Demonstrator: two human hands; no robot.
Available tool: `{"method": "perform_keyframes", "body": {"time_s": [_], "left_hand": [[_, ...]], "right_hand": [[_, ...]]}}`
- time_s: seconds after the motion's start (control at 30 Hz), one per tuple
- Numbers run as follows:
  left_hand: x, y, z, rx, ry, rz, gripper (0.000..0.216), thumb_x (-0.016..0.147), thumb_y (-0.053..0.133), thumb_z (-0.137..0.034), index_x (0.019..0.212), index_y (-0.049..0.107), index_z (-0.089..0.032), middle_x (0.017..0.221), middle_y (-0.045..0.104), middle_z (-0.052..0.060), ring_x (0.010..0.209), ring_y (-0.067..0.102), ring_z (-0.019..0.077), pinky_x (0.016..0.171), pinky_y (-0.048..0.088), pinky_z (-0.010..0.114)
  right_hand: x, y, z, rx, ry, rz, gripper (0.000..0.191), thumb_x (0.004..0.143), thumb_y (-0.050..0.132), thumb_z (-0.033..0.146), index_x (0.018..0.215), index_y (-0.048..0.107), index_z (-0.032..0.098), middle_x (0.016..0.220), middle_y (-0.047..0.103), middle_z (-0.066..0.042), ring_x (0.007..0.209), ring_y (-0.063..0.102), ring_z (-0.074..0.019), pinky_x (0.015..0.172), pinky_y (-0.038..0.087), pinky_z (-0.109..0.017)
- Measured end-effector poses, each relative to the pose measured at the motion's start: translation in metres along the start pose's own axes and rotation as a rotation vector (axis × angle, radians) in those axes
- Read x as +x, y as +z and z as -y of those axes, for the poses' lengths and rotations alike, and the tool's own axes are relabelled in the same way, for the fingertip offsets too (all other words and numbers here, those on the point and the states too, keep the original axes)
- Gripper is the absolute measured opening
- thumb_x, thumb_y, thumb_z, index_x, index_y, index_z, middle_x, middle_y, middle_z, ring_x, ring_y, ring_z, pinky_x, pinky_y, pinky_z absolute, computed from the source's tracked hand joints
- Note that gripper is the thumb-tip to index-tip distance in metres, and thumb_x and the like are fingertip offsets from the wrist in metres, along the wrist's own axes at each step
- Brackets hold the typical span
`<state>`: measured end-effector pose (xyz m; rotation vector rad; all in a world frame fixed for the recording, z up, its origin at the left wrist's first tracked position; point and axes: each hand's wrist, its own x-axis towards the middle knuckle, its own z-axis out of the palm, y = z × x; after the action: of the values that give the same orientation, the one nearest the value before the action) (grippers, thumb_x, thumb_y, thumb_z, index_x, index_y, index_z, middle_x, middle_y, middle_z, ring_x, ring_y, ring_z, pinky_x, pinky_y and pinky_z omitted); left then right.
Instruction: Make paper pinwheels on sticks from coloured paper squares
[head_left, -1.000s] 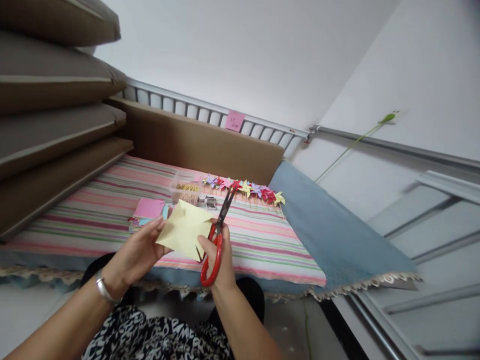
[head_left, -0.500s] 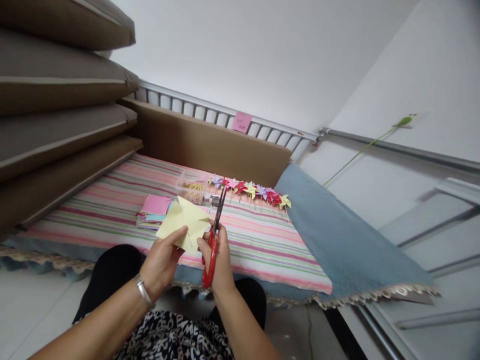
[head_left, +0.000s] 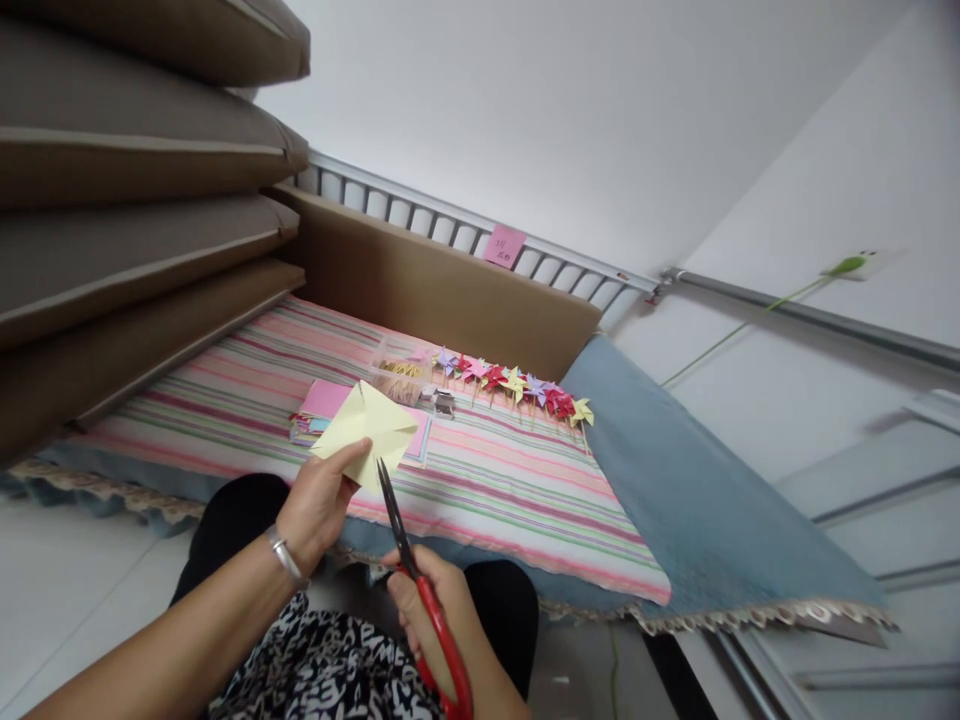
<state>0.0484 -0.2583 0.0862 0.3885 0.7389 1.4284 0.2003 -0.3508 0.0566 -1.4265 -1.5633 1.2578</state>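
A square of pale yellow paper (head_left: 380,428) with slits cut in from its corners is pinched in my left hand (head_left: 319,508), thumb on top. My right hand (head_left: 446,610) grips red-handled scissors (head_left: 395,510), their dark blades pointing up and away. The blade tips meet the paper's near right edge. Behind the paper lies a stack of coloured paper (head_left: 326,400), pink on top. Just beyond, a clear plastic box (head_left: 401,375) holds small yellowish items, with metal clips (head_left: 441,402) beside it.
Several paper pinwheels (head_left: 514,384) on sticks lie in a row across the striped cloth (head_left: 510,500). A brown board (head_left: 450,295) stands along the back, under a pink note (head_left: 505,245). Stacked cushions (head_left: 142,230) rise at the left.
The scissors have swung from pointing up beside the paper to its near edge, and my right hand has drawn back towards me. The paper has turned slightly in my left hand.
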Motion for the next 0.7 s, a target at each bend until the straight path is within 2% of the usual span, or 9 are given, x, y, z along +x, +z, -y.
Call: {"method": "perform_keyframes", "body": {"time_s": [0.3, 0.47, 0.7], "left_hand": [[0.004, 0.002, -0.009, -0.042, 0.002, -0.001, 0.034, 0.066, 0.072, -0.004, 0.1, 0.068, -0.01, 0.09, 0.076, 0.01, 0.079, 0.071, 0.0223, 0.065, 0.057, 0.026], [0.007, 0.004, -0.005, -0.067, -0.036, -0.007, 0.034, 0.067, 0.071, -0.004, 0.1, 0.068, -0.01, 0.093, 0.075, 0.011, 0.08, 0.071, 0.0224, 0.065, 0.057, 0.026], [0.003, 0.003, 0.001, -0.069, -0.063, 0.021, 0.03, 0.071, 0.068, -0.005, 0.1, 0.068, -0.009, 0.094, 0.075, 0.012, 0.081, 0.07, 0.0233, 0.068, 0.058, 0.029]], "right_hand": [[0.007, 0.002, 0.011, 0.031, 0.018, -0.036, 0.058, 0.074, 0.054, 0.07, 0.091, 0.065, 0.016, 0.048, 0.047, 0.005, 0.037, 0.038, -0.0068, 0.04, 0.032, -0.019], [0.007, 0.002, 0.013, 0.059, 0.041, -0.029, 0.057, 0.073, 0.056, 0.07, 0.093, 0.065, 0.017, 0.046, 0.046, 0.006, 0.036, 0.035, -0.0069, 0.038, 0.028, -0.019], [0.009, -0.003, 0.015, 0.022, 0.028, -0.046, 0.047, 0.071, 0.063, 0.061, 0.087, 0.071, 0.018, 0.048, 0.047, 0.003, 0.044, 0.041, -0.0105, 0.045, 0.035, -0.022]]}}
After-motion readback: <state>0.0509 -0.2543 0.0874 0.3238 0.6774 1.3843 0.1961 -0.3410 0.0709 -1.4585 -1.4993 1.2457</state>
